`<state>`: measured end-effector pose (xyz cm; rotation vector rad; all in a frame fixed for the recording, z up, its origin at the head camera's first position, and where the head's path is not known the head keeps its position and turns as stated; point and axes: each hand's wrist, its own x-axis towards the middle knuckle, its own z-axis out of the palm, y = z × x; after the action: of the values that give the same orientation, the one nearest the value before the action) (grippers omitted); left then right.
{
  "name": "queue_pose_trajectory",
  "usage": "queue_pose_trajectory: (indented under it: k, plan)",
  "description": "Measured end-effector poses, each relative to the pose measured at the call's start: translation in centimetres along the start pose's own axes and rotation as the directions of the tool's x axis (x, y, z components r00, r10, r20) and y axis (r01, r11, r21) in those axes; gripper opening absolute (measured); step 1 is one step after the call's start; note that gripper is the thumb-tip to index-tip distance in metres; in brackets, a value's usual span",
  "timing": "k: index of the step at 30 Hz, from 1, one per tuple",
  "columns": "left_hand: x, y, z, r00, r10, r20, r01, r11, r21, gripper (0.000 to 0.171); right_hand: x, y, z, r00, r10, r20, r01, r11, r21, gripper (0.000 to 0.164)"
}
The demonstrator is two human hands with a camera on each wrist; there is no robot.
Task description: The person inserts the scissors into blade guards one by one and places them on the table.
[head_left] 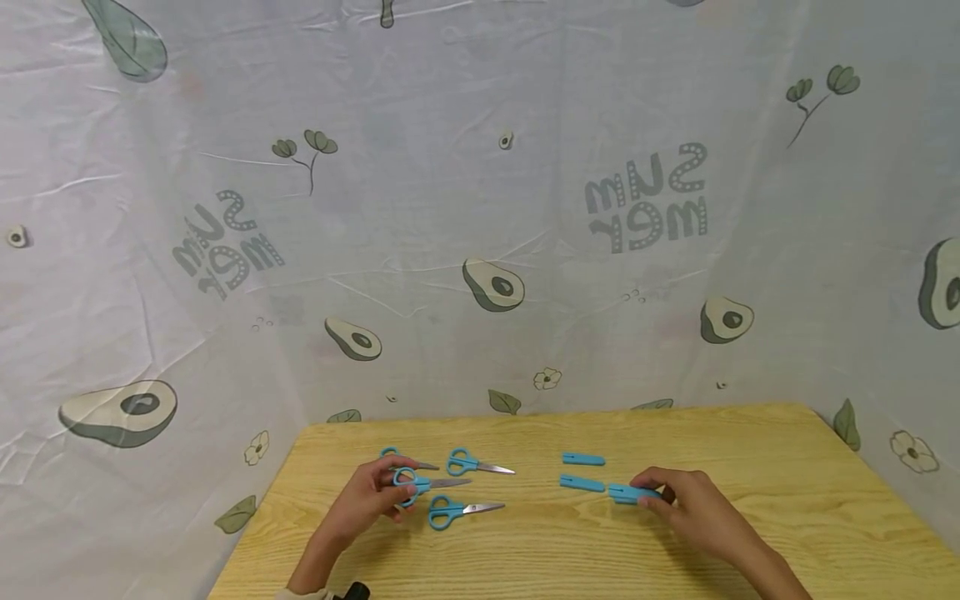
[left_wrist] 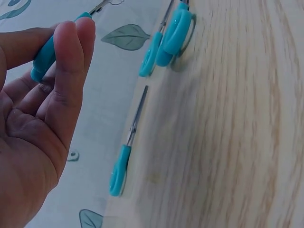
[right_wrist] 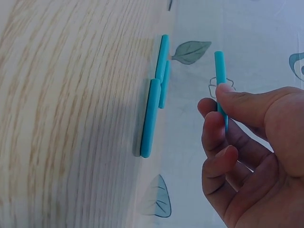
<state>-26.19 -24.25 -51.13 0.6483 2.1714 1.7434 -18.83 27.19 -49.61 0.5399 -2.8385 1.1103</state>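
My left hand (head_left: 375, 496) pinches the blue handle of a pair of scissors (head_left: 448, 482), raised off the table with its blades pointing right. Around it lie three more blue-handled scissors: one near pair (head_left: 483, 507), one farther pair (head_left: 495, 468), and one pair (head_left: 427, 465) partly hidden behind the hand. On the right, my right hand (head_left: 686, 500) holds a slim blue blade cover (right_wrist: 220, 66) between thumb and fingers, above the table. Three similar covers rest on the wood: a back cover (head_left: 583, 459), a middle cover (head_left: 581, 482) and a near cover (right_wrist: 150, 118).
The wooden table (head_left: 525, 558) ends at a pale patterned sheet (head_left: 420, 225), which hangs behind it and along both sides. A dark object (head_left: 357, 592) shows by the left wrist at the bottom edge.
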Motion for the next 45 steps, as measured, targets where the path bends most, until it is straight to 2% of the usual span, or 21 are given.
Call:
queue_pose_trajectory:
  k: [10, 14, 20, 29, 45]
  plan:
    - [1.0, 1.2, 1.1, 1.0, -0.006, -0.009, 0.006, 1.0, -0.004, 0.052, 0.0, -0.4, -0.3, 1.0, 0.015, -0.012, -0.015, 1.0, -0.01, 0.018]
    - [1.5, 1.5, 1.7, 1.0, -0.002, -0.004, 0.002, 1.0, -0.01, 0.047, 0.1, -0.6, -0.4, 1.0, -0.005, -0.028, 0.004, 1.0, -0.005, 0.018]
    - [2.1, 2.0, 2.6, 1.0, -0.007, 0.0, 0.007, 1.0, -0.01, 0.046, 0.4, -0.7, -0.4, 1.0, -0.026, -0.009, 0.026, 1.0, 0.002, 0.02]
    - [3.0, 2.4, 3.9, 1.0, 0.0, 0.017, 0.001, 1.0, -0.016, 0.051, 0.9, -0.8, -0.2, 0.999, -0.043, -0.022, 0.043, 0.999, -0.006, 0.02]
    - [4.1, 3.0, 5.4, 1.0, -0.025, 0.015, 0.026, 1.0, -0.013, 0.045, 1.1, -1.0, 0.0, 0.998, -0.053, -0.034, 0.055, 0.998, 0.038, 0.019]
